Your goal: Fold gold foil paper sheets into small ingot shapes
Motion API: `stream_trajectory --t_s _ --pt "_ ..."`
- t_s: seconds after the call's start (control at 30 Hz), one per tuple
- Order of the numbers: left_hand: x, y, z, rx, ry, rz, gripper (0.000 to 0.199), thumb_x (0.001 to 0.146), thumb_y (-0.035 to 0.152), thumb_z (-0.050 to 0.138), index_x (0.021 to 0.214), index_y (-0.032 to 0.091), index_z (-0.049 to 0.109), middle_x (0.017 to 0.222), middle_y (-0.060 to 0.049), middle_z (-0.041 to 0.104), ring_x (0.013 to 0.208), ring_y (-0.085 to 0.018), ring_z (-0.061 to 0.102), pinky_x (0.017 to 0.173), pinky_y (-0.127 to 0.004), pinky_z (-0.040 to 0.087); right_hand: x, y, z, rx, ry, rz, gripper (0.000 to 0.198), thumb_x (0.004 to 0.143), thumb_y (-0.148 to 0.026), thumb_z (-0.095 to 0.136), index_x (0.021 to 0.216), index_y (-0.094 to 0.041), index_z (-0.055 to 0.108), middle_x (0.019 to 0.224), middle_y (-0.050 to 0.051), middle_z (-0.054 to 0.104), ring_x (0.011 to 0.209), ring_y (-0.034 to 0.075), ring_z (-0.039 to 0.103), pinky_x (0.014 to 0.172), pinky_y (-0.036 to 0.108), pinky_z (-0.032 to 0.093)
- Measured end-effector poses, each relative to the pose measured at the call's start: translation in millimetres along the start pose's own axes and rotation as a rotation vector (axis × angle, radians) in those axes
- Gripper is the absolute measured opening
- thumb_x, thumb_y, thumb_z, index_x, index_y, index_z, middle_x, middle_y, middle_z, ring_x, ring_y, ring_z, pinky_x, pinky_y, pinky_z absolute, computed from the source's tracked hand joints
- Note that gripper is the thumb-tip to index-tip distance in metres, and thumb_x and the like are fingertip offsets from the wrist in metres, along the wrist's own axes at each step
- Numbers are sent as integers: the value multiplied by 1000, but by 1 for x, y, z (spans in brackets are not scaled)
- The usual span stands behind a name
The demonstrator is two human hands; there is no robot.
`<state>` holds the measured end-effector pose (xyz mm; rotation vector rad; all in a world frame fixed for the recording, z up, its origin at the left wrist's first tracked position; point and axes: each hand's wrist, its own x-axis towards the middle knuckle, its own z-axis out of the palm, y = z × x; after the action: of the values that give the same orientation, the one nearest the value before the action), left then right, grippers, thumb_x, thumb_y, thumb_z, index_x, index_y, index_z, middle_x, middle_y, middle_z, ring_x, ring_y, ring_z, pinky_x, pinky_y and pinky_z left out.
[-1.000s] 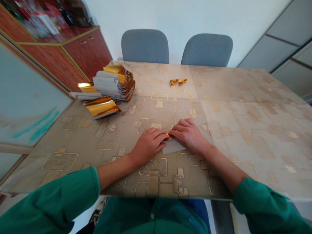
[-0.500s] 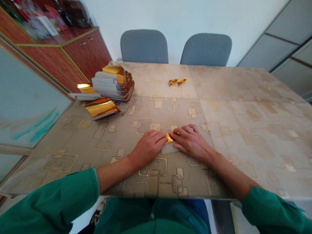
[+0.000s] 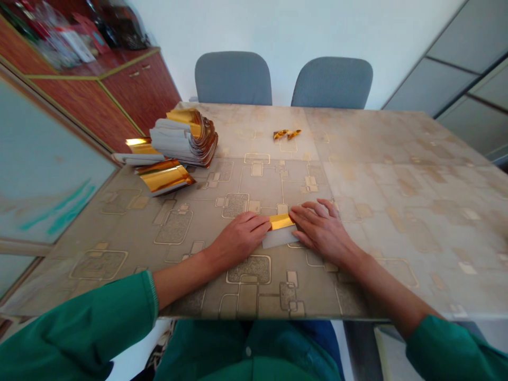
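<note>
A sheet of gold foil paper (image 3: 281,221) lies on the table in front of me. Its far edge is folded over into a narrow gold strip, and the white back shows on the near side. My left hand (image 3: 248,232) has its fingers together, pressing on the left end of the fold. At the right end, my right hand (image 3: 320,228) touches the paper with its fingertips. Its fingers are stretched out and slightly spread, the thumb apart near the white part.
A thick stack of gold foil paper (image 3: 178,140) stands at the table's far left, with a loose curled gold sheet (image 3: 165,176) before it. Two small folded gold pieces (image 3: 287,134) lie farther back. Beyond the patterned tablecloth (image 3: 397,211) are two grey chairs (image 3: 233,79).
My right hand has slid right along the fold, uncovering more of the gold strip. The strip now looks flatter. My left hand has stayed nearly in place.
</note>
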<state>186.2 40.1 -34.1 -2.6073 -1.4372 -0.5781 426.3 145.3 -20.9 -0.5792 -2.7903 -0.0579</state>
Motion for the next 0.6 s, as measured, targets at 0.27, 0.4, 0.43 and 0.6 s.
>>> stream_trajectory --t_s 0.27,0.4,0.43,0.6 --pt "0 -2 -6 -36 -69 -14 27 99 20 45 120 15 62 116 -11 64 104 -23 59 92 -40 51 7 -50 0 150 -30 86 31 94 -28 55 122 -15 61 118 13 65 107 28 54 93 42 47" --pt "-3 2 -8 -68 -102 -20 29 95 27 55 122 17 61 117 -11 62 104 -25 57 93 -43 50 5 -47 5 156 -20 66 23 94 -22 54 114 -15 64 117 13 65 110 29 54 99 45 46" --pt "-4 4 -9 -70 -107 -14 30 94 28 56 122 18 61 117 -11 61 104 -25 56 92 -43 49 5 -43 5 170 -18 46 21 95 -20 52 111 -15 64 116 13 65 110 28 54 101 46 45" --pt "-3 5 -5 -19 -66 79 27 97 28 51 120 16 61 115 -10 63 103 -24 57 96 -43 47 9 -23 -7 256 -96 -59 24 94 -28 56 114 -15 63 116 14 63 112 27 55 98 45 49"
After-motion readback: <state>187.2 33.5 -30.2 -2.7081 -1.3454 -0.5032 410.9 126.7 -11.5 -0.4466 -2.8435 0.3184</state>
